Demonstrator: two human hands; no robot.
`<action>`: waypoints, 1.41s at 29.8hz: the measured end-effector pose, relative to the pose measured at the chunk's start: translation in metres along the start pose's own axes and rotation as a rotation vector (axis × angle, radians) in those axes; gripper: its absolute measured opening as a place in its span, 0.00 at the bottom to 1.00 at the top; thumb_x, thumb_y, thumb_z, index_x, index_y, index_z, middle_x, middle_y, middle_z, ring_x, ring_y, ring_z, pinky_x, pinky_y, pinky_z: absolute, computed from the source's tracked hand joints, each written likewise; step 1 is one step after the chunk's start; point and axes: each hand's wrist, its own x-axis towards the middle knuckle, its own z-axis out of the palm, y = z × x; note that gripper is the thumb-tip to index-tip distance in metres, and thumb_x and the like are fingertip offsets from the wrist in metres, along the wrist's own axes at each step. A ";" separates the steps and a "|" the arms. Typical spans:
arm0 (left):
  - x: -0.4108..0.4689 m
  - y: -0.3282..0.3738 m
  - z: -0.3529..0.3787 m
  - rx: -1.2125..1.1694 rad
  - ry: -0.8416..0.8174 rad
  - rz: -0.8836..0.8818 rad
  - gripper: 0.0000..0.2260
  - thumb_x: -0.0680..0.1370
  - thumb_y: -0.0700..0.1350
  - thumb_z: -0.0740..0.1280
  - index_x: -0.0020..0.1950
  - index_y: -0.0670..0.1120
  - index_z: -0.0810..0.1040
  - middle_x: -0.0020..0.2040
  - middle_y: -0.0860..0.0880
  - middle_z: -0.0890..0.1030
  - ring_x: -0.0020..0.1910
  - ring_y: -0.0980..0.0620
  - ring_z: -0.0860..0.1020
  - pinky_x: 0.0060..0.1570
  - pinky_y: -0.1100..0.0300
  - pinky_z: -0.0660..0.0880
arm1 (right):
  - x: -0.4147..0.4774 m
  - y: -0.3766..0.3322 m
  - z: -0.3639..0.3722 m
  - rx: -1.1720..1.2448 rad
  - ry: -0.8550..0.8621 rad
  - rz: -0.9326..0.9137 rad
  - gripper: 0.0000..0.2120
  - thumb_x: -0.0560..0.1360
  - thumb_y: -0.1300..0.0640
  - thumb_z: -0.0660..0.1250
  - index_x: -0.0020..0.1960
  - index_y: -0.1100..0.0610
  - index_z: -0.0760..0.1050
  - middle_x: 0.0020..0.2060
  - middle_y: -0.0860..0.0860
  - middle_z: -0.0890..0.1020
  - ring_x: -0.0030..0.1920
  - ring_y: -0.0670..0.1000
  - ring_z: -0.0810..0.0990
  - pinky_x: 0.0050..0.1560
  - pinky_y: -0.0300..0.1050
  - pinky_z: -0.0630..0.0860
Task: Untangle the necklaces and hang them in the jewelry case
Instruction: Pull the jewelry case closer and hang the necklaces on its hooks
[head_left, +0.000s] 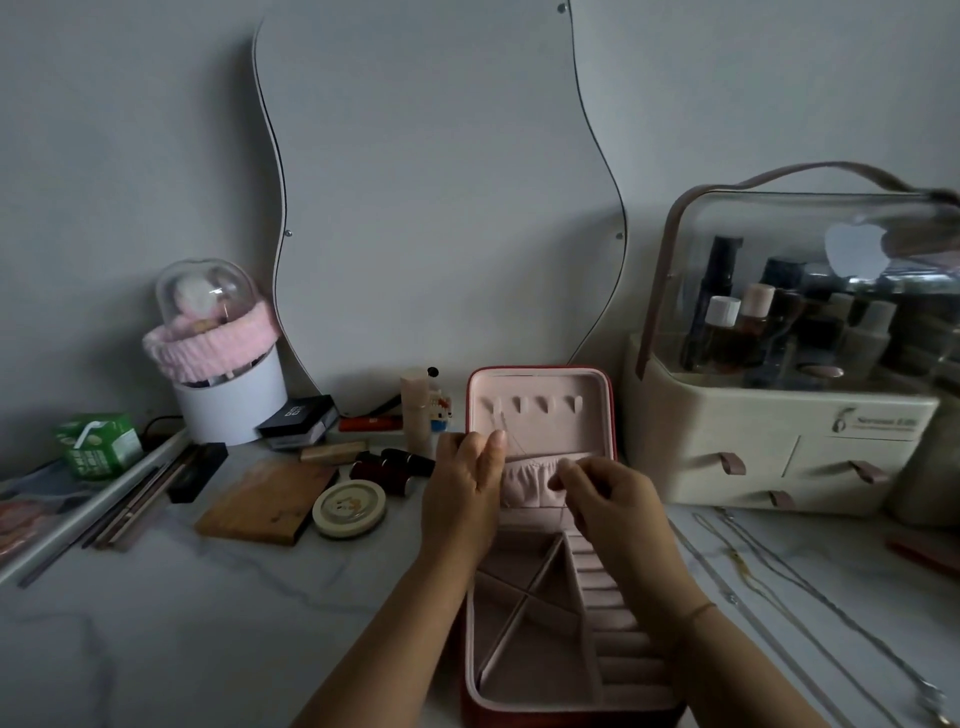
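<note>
An open jewelry case (540, 696), red outside and pink inside, stands at the near middle of the marble table. Its upright lid (587, 410) carries a row of hooks and a gathered pocket (530, 480). A thin necklace chain (511, 441) hangs from the leftmost hook down toward the pocket. My left hand (462, 493) is at the lid's left side, its fingertips pinching the chain just below the hook. My right hand (605, 496) pinches the chain's lower part in front of the pocket. Further necklaces (769, 577) lie stretched out on the table to the right.
A cosmetics organiser (789, 447) with a clear dome stands at the right. Left of the case lie a round tin (349, 507), a wooden block (267, 501), dark bottles, compacts and a green carton (98, 444). A wavy mirror (441, 197) leans on the wall behind.
</note>
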 end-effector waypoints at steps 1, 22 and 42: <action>0.000 -0.001 0.000 -0.035 0.003 0.002 0.23 0.77 0.63 0.50 0.52 0.48 0.74 0.54 0.50 0.73 0.43 0.61 0.73 0.39 0.70 0.70 | 0.004 -0.006 0.001 0.028 -0.023 -0.018 0.12 0.78 0.57 0.64 0.37 0.57 0.80 0.21 0.46 0.74 0.23 0.42 0.68 0.28 0.39 0.66; -0.002 -0.008 0.000 -0.075 0.047 0.010 0.19 0.78 0.64 0.49 0.44 0.54 0.71 0.50 0.48 0.75 0.43 0.59 0.74 0.38 0.69 0.66 | 0.053 -0.017 0.016 -0.140 -0.080 -0.061 0.12 0.80 0.56 0.61 0.45 0.59 0.81 0.29 0.51 0.80 0.26 0.41 0.75 0.32 0.34 0.72; 0.001 0.002 0.000 -0.346 0.067 -0.024 0.22 0.74 0.58 0.53 0.63 0.46 0.61 0.60 0.47 0.69 0.47 0.76 0.69 0.43 0.82 0.64 | 0.038 0.074 -0.102 -0.892 -0.096 0.235 0.10 0.69 0.49 0.74 0.37 0.55 0.82 0.37 0.52 0.83 0.40 0.53 0.81 0.45 0.51 0.81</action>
